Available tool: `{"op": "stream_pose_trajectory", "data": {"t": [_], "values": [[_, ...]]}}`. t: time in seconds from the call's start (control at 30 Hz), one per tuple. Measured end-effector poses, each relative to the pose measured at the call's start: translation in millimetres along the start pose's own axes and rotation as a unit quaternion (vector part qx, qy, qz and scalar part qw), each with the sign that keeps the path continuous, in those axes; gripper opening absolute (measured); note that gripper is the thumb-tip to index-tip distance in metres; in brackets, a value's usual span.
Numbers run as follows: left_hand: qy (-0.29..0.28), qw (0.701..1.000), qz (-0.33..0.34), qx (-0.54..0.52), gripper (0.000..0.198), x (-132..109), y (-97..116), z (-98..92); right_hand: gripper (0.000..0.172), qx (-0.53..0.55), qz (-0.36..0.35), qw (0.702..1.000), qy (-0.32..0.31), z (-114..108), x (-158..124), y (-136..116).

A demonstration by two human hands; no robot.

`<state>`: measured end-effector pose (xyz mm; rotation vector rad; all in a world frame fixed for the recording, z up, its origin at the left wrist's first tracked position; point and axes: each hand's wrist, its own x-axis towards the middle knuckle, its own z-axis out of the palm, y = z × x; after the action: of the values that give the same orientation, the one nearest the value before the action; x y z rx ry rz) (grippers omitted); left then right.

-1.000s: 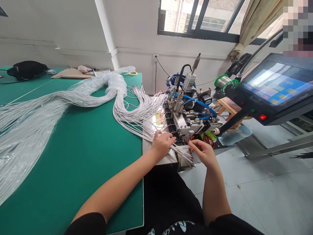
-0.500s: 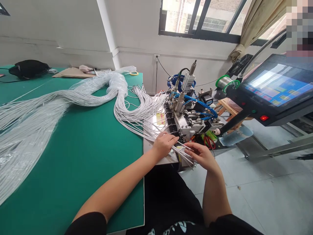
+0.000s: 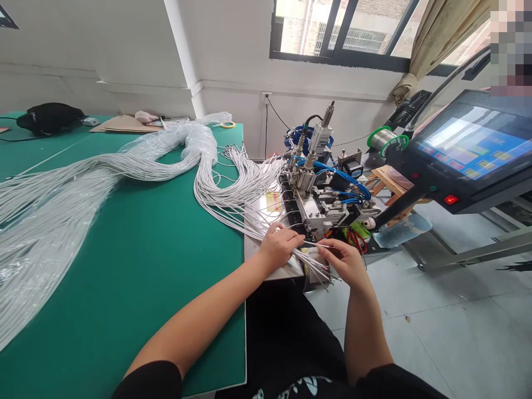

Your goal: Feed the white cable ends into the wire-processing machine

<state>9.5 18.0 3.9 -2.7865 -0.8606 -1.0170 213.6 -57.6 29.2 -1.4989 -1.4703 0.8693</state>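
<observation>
My left hand (image 3: 281, 246) is closed over a bunch of thin white cables (image 3: 311, 262) at the front of the machine's metal plate. The free ends of the bunch stick out to the right, below my fingers. Between thumb and fingertips, my right hand (image 3: 341, 257) pinches the end of a single cable (image 3: 313, 243) that runs across from the left hand. From the left hand the cables lead back to a larger looped bundle (image 3: 216, 191) on the green table. Just beyond my hands stands a metal machine (image 3: 310, 205) with blue air tubes and cylinders.
Plastic-wrapped cables (image 3: 54, 244) spread over the green table (image 3: 166, 288). A touchscreen (image 3: 477, 138) on an arm leans in from the right. Red-handled scissors (image 3: 358, 241) and a solder wire spool (image 3: 384, 142) are near the machine. Part of another person appears, blurred, at the top right.
My right hand has shifted slightly up and right, drawing one cable apart from the bunch and straightening it. My left hand has stayed in place on the cables.
</observation>
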Motion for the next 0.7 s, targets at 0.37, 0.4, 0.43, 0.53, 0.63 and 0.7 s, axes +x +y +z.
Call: {"op": "stream_pose_trajectory", "data": {"t": [0.37,0.4,0.43,0.53,0.63,0.7], "values": [[-0.004,0.999,-0.034,0.011,0.021,-1,2,0.6,0.031,0.023,0.001,0.993,0.117,3,5,9],[-0.007,0.999,-0.034,0.011,0.021,-1,2,0.8,0.031,0.036,0.002,0.99,0.134,4,6,11],[-0.01,0.999,-0.033,0.011,0.021,-1,2,0.9,0.031,0.051,0.003,0.987,0.15,5,6,13],[-0.019,0.999,-0.026,0.009,0.021,-1,1,0.9,0.032,0.085,0.008,0.979,0.183,7,7,17],[-0.028,1.0,-0.011,0.005,0.022,-1,0,0.8,0.033,0.077,0.011,0.978,0.193,9,8,19],[-0.037,0.999,0.002,0.006,0.023,-1,-1,1.0,0.034,0.062,0.01,0.979,0.192,10,8,19]]}}
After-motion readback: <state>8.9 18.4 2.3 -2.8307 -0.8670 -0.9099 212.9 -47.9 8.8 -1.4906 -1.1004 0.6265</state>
